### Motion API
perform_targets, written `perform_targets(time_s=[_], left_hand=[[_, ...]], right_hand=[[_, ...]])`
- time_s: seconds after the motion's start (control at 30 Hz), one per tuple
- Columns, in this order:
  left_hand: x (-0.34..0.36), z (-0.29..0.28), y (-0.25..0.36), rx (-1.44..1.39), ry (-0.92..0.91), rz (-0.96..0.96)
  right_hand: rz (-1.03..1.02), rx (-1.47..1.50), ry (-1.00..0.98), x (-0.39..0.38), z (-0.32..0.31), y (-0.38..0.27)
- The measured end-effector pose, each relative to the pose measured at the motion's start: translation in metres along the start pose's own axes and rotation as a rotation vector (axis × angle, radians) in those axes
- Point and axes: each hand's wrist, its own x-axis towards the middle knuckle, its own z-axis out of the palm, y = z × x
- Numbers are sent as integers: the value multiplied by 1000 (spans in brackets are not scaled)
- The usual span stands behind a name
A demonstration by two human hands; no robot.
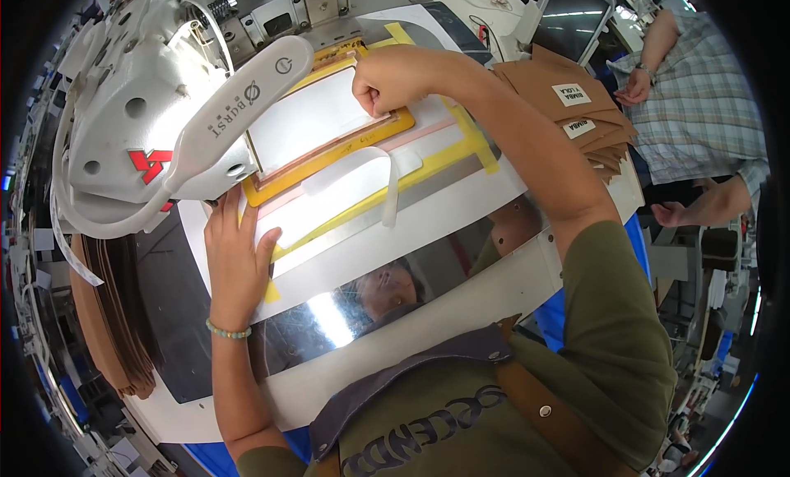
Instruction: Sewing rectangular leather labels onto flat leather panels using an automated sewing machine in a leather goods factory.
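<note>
A yellow rectangular frame (333, 158) surrounds a white panel (300, 123) beneath the head of a white sewing machine (115, 107). My left hand (234, 259) lies flat with fingers spread, fingertips touching the frame's near left corner. Over the frame's right end, my right hand (399, 78) is curled into a fist; whatever its fingers may hold is hidden. A loose, curling white strip (391, 193) rests on the white sheet just in front of the frame. Yellow tape (471, 140) borders that area. The needle area is hidden behind the machine's lamp (239, 111).
A shiny metal plate (444, 284) spans the near side of the table. Brown flat pieces with white labels (535, 90) are stacked at right, and more brown pieces (115, 329) stand at left. Another person in a checked shirt (699, 99) is at the far right.
</note>
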Motion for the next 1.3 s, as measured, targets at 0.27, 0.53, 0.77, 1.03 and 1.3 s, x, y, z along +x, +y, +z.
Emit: perform_targets(time_s=[0.27,0.53,0.77,1.03,1.3], left_hand=[[-2,1,-2,30,4,-6],[-2,0,1,25,-6,-21],[-3,5,-5,20,20,-18],[-3,8,-7,-18,79,-8],[-4,6,-9,17,43,-22]], right_hand=[[54,-52,-154,15,-11,-10],[75,-188,-260,27,-15,-21],[91,-431,-310,34,-26,-32],[-4,-226,-236,14,-1,-28],[-18,-527,-14,24,10,-6]])
